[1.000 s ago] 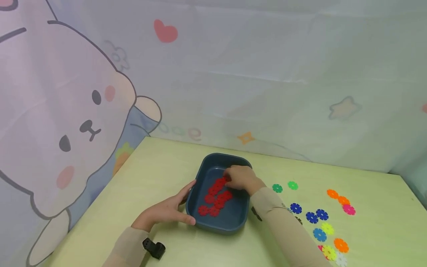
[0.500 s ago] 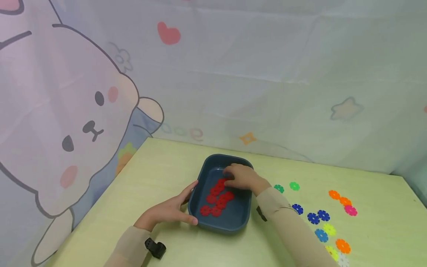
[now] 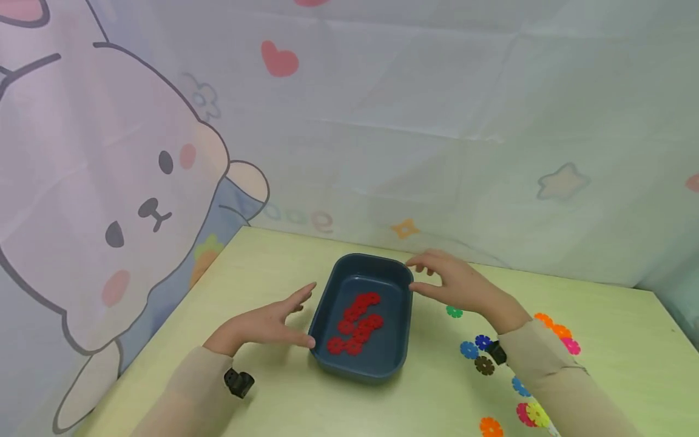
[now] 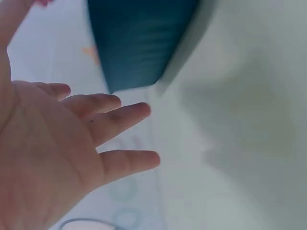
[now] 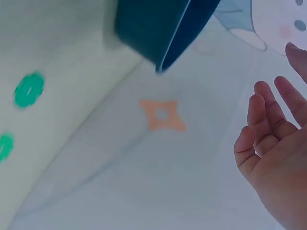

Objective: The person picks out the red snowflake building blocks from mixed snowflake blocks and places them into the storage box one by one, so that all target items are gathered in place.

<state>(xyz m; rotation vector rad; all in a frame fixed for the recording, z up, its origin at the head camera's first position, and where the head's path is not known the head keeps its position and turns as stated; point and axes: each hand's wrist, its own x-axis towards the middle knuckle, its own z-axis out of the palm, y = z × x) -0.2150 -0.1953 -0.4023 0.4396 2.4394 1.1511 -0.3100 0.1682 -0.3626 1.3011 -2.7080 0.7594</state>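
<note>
In the head view a dark blue plastic bin (image 3: pixel 382 358) stands on the table, with several red flower-shaped discs (image 3: pixel 354 326) lying on its floor. My left hand (image 3: pixel 267 325) is at the bin's left side, fingers spread; the thumb tip is at the rim and the other fingers are off the wall. The left wrist view shows this palm (image 4: pixel 48 148) with nothing in it. At the far right corner of the bin is my right hand (image 3: pixel 459 282), fingers loosely bent and holding nothing. The right wrist view shows that palm (image 5: pixel 283 158) bare beside the bin (image 5: pixel 148 28).
Loose flower discs of several colours lie to the right: a green disc (image 3: pixel 454 311), a brown disc (image 3: pixel 484 365), an orange disc (image 3: pixel 491 426) and others partly under the right sleeve. A printed cloth (image 3: pixel 426 121) hangs behind the table's (image 3: pixel 284 243) back edge.
My right hand has come out of the bin to its right rim. My left hand has loosened from the left wall and drawn slightly left. The red discs stay in the bin.
</note>
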